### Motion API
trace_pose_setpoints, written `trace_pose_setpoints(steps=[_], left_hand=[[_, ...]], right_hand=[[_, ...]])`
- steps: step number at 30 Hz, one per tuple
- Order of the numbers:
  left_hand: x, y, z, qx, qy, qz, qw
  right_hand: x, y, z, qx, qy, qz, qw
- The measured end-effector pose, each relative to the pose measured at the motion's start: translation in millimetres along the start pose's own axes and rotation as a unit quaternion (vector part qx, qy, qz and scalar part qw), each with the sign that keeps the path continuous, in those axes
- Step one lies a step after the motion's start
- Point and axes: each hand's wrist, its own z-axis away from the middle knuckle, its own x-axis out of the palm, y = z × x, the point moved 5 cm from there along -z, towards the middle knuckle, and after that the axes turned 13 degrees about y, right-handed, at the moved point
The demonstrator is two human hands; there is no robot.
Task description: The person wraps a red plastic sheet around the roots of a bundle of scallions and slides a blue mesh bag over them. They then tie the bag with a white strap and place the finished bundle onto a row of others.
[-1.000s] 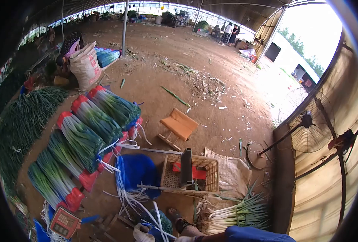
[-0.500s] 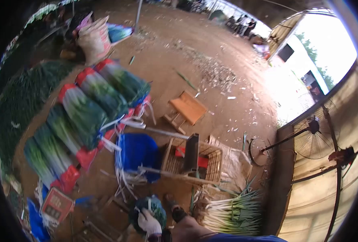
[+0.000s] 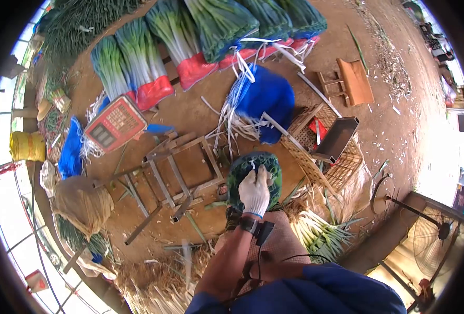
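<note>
Head cam, single view. All places are given relative to the wooden rack (image 3: 174, 170), which lay on the dirt floor at mid-frame.

- Left hand (image 3: 254, 191): it wore a white glove and sat just right of the rack. The palm was down on the green net bundle (image 3: 253, 170), with the fingers curled into the mesh at its top, so it was clamped on it. A black wrist strap (image 3: 250, 225) with a cable hung below the glove.
- Right hand: out of frame, so I couldn't tell its state.
- The green net bundle stood upright at the rack's right end. I couldn't tell whether it touched the rack or not.
- Red scale (image 3: 114, 123): just up-left of the rack, with its face tilted.
- Blue sack (image 3: 266, 97): up-right of the rack, above the bundle. White straps (image 3: 232, 115) spilled from it toward the rack.
- Wicker basket (image 3: 323, 165): right of the rack, beyond the bundle. A dark metal tray (image 3: 336, 138) lay tilted across its rim.
- Wooden stool (image 3: 355, 81): far up-right of the rack, past the basket.
- Wrapped leek bundles (image 3: 153, 57): in a row above the rack, with their red-sleeved ends pointing toward it.
- Loose leeks (image 3: 321, 233): down-right of the rack, below the basket.
- Tan sack (image 3: 83, 204): left of the rack.
- Yellow roll (image 3: 27, 146): far left of the rack, at the frame edge.
- Straw trimmings (image 3: 153, 277): piled below the rack.
- Fan (image 3: 433, 240): far down-right of the rack, well apart from it.
</note>
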Motion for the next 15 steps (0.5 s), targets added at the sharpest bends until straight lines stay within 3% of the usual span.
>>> trace_pose_setpoints(steps=[2,4,6,10,13,14,15], left_hand=[[-1,10,-1,0.202,0.026,-0.214,0.955],[3,6,1,0.353,0.079,-0.295,0.885],[0,6,2,0.41,0.077,-0.295,0.86],[-5,5,2,0.428,0.046,-0.279,0.858],[-11,4,4,0.433,0.017,-0.282,0.856],[-13,5,5,0.433,0.012,-0.276,0.858],[-15,6,6,0.433,0.007,-0.271,0.859]], right_hand=[[-2,2,7,0.0,-0.01,0.002,1.0],[2,5,13,-0.007,-0.02,0.006,1.0],[7,8,19,-0.011,-0.031,0.009,0.999],[-6,25,36,-0.015,-0.023,0.0,1.0],[-51,51,65,-0.033,0.032,-0.027,0.999],[-76,58,75,-0.026,0.022,-0.027,0.999],[-117,54,80,0.014,-0.059,0.002,0.998]])
